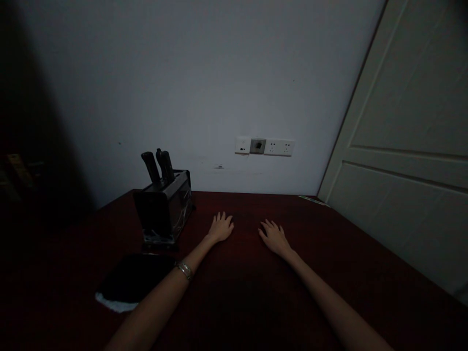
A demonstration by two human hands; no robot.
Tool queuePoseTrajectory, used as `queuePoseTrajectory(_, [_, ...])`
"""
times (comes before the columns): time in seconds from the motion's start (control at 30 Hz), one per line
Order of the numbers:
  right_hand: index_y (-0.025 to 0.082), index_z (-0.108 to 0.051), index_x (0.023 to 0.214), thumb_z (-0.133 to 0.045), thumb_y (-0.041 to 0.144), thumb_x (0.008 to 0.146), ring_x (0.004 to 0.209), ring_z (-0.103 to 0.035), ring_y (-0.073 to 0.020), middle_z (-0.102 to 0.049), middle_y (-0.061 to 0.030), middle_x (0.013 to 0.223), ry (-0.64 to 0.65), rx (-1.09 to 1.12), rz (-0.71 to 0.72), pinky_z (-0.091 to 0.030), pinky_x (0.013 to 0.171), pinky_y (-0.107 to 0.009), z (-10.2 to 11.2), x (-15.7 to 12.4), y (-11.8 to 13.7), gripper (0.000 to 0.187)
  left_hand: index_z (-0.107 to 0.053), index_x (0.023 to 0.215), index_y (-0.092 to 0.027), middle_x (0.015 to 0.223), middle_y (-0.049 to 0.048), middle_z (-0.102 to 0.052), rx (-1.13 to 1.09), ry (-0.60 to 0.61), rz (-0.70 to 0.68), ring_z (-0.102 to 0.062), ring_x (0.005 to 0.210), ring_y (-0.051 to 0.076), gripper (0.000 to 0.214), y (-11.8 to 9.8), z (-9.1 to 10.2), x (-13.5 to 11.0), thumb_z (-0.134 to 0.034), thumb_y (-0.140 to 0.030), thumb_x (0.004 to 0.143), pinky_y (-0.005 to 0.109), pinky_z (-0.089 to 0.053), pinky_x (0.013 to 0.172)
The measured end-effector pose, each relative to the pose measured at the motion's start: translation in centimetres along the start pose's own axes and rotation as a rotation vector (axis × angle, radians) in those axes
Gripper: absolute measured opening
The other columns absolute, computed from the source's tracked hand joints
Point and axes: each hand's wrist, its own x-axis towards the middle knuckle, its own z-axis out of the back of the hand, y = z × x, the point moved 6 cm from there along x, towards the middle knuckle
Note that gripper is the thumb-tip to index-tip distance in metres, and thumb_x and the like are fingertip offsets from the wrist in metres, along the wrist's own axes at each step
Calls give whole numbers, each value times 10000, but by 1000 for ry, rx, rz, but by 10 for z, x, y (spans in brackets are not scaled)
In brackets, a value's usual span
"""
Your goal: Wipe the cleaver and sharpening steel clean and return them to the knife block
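Note:
Palm down on the dark red table (241, 282), my left hand (221, 227) lies with its fingers spread and holds nothing. My right hand (274, 237) rests on the same surface a short way to the right, fingers apart, also holding nothing. Left of my left hand stands a knife block (164, 207), dark with a shiny side, and several black handles (159, 165) stick up from its top. Nearer to me, beside my left forearm, is a flat black item (137, 278) with a whitish edge; its kind is too dark to make out.
Behind the table rises a pale wall (204, 87) with a row of sockets and switches (265, 146). A white panelled door (402, 146) borders the right side. A thin strip (313, 200) lies at the far right table edge. The left side is very dark.

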Motion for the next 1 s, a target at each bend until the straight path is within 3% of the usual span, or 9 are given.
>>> queuePoseTrajectory(1.0, [159,-449,1309,-266,434,863,1312,-281,-290,-388,-91,1399,-73,-73,41,-216,1041,-511,-21,7,-10,555,-382,1338,-152,1432,173,-281,-89,36,-8,-185,1336,341,528,-1,6,-11,-248,-397,889,506,-168,1063])
